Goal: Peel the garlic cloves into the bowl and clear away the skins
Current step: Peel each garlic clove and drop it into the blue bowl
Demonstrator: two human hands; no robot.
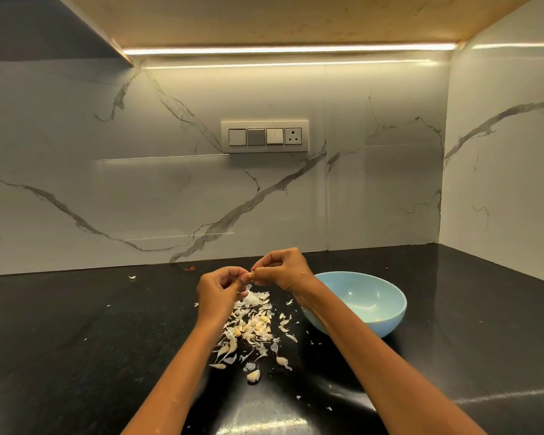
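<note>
Above the black counter my left hand [219, 287] and my right hand [283, 268] meet, both pinching one small garlic clove [247, 275] between their fingertips. Below them lies a pile of papery skins and unpeeled cloves [252, 324]. Two loose cloves lie nearer to me, one clove [253, 375] in front and another clove [281, 361] to its right. A light blue bowl [387, 321] stands to the right of the pile, partly behind my right forearm, with a small yellowish bit inside near its bottom.
The black counter [76, 340] runs to a marble backsplash with a switch and socket plate [264, 137]. A side wall [500, 183] closes the right. Stray skin flakes lie at the far left [132, 277] and near the front edge [298, 397].
</note>
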